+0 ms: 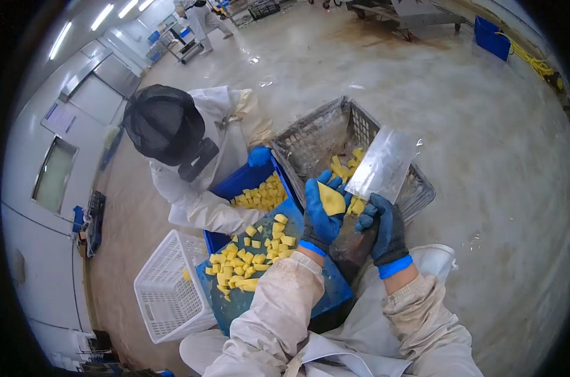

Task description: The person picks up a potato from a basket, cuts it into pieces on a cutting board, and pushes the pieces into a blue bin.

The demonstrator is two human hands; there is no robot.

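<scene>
My left hand (pixel 320 217), in a blue glove, is closed around a peeled yellow potato piece (pixel 332 200) with a flat cut face. My right hand (pixel 387 231), gloved too, grips a cleaver (pixel 380 164); its handle is hidden in my fist, and the broad blade tilts up beside the potato. Both hands are above the near side of a dark crate (pixel 310 135) with yellow potato pieces (pixel 347 164) inside. To the left of my left forearm, many potato cubes (pixel 234 264) lie on a blue cutting board (pixel 234 311).
A co-worker (pixel 200 144) leans over a blue bin (pixel 234 181) of potato cubes, one gloved hand on its rim. A white basket (pixel 165 301) stands left of the board. Farther back are another person (pixel 203 25), a metal cart (pixel 417 16) and a blue tub (pixel 491 38) on wet floor.
</scene>
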